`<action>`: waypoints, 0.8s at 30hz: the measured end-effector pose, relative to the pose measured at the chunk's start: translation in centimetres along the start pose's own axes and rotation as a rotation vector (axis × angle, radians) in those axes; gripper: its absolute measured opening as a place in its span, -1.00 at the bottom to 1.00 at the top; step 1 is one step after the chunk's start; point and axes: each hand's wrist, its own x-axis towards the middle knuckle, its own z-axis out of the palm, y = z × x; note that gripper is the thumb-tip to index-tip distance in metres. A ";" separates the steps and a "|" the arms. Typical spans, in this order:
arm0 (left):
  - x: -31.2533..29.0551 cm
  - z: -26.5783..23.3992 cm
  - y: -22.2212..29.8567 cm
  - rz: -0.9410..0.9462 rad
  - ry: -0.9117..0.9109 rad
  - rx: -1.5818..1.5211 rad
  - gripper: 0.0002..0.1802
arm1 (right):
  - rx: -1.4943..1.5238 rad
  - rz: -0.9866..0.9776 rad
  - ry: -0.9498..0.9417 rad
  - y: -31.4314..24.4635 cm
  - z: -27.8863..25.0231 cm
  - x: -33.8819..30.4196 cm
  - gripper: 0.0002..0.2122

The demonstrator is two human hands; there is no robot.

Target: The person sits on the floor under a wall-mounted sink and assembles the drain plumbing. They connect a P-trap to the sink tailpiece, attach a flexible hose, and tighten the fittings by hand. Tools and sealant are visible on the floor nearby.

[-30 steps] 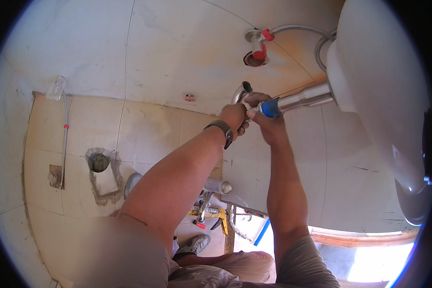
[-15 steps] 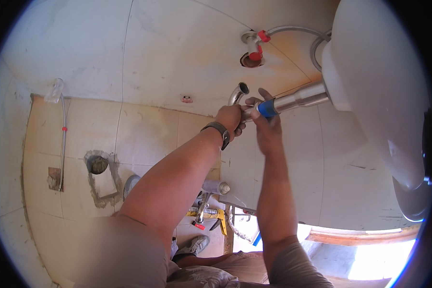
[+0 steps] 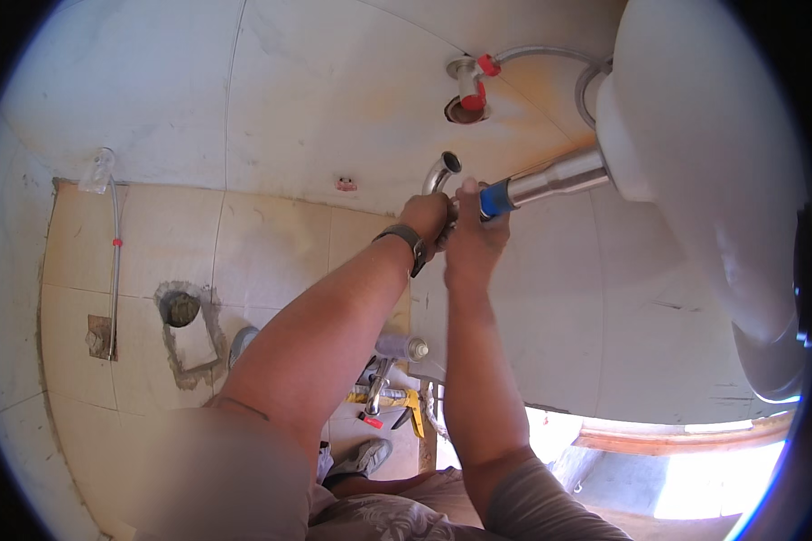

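My left hand [image 3: 427,219] is closed around a curved chrome drain pipe [image 3: 439,171]. Its open end points up toward the wall above my fingers. Right beside it, my right hand [image 3: 475,239] wraps the same pipe at its joint, thumb up along the near side of a blue collar [image 3: 495,199]. Beyond that collar a straight chrome tailpiece [image 3: 559,176] runs up to the white basin [image 3: 695,135]. My fingers hide most of the joint between the bend and the collar.
A wall hole [image 3: 466,110] lies behind an angle valve [image 3: 469,79] with red parts and a braided hose [image 3: 550,51]. On the floor are a spray can [image 3: 401,348], a yellow-handled tool [image 3: 413,410] and a drain opening [image 3: 182,309]. Another hose [image 3: 115,270] hangs at left.
My right hand has shifted left, from around the blue collar to the joint next to my left hand, its spread fingers now closed. My left hand keeps its grip on the bend.
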 end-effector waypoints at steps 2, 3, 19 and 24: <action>0.1 0.1 0.2 -0.049 -0.003 -0.035 -0.82 | 0.137 -0.020 -0.298 -0.4 -3.0 0.9 -0.50; 0.0 0.1 0.2 -0.075 0.004 -0.055 -0.82 | 0.202 -0.004 -0.432 -0.6 -4.5 1.6 -0.47; -0.7 0.2 0.5 -0.048 -0.006 -0.056 -0.82 | -0.015 -0.042 -0.231 -0.8 -3.5 0.8 -0.53; -0.5 0.5 0.4 -0.066 0.051 -0.007 -0.82 | 0.097 -0.008 -0.584 -0.6 -7.0 3.9 -0.42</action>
